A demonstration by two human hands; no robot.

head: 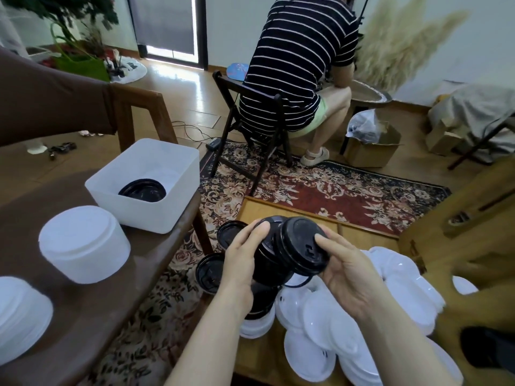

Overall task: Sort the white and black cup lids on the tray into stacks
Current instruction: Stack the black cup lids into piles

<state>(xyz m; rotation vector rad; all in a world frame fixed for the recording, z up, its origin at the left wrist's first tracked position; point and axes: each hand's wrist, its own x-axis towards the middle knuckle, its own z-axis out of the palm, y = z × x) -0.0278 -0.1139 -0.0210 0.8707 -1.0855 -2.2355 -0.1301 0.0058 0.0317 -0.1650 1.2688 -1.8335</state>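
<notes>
Both my hands hold a stack of black cup lids (289, 252) above the wooden tray (259, 210). My left hand (242, 260) grips the stack's left end. My right hand (345, 271) grips the right end, its thumb on the face of the outermost lid. A heap of white lids (362, 310) covers the tray below and to the right. Loose black lids (209, 271) lie at the tray's left edge, partly behind my left hand. A black lid (143, 190) sits inside the white bin (150, 210) on the brown table.
Two white lid stacks (83, 243) stand on the brown table (97, 302) at the left. A person in a striped shirt (301, 62) sits on a folding chair beyond the patterned rug (348, 190). A cardboard box (370, 147) stands further right.
</notes>
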